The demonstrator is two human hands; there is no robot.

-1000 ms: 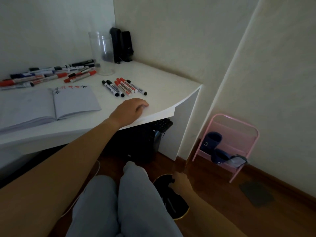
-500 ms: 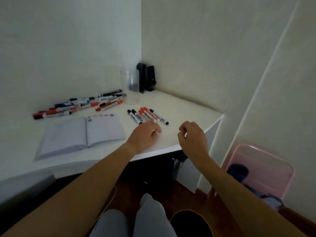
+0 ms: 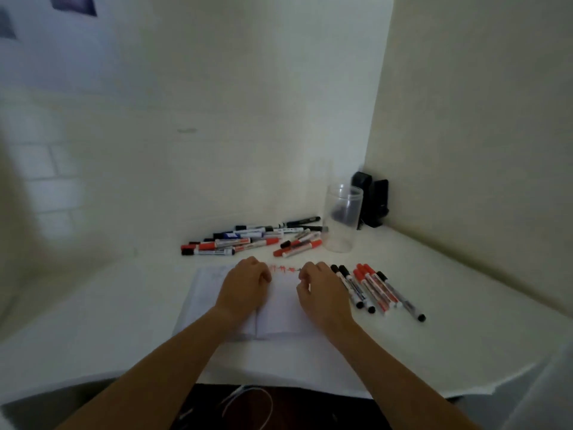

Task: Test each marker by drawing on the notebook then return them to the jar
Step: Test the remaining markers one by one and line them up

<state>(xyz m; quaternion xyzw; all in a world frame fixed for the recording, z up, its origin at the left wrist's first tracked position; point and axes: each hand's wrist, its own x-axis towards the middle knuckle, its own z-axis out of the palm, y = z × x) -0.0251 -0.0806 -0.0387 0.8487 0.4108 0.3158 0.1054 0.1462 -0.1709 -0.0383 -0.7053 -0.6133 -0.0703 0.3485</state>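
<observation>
An open white notebook [image 3: 280, 308] lies on the white desk, with red and dark test marks along the top of its right page. My left hand [image 3: 245, 290] rests over the notebook's middle fold, fingers loosely curled and holding nothing. My right hand [image 3: 322, 293] hovers at the right page's edge, fingers loosely curled, also holding nothing. Just right of it lies a row of several capped red and black markers [image 3: 372, 288]. A larger heap of markers [image 3: 251, 238] lies behind the notebook. The clear plastic jar [image 3: 341, 218] stands upright at the back right with no markers in it.
A black device [image 3: 372, 200] stands in the wall corner behind the jar. Walls close in the desk [image 3: 465, 299] at the back and right. A white cable [image 3: 248, 405] hangs below the desk's front edge.
The view swung up from the floor and centred on the desk. My right hand came up from below the desk to the notebook's right edge; my left hand moved from the desk edge onto the notebook.
</observation>
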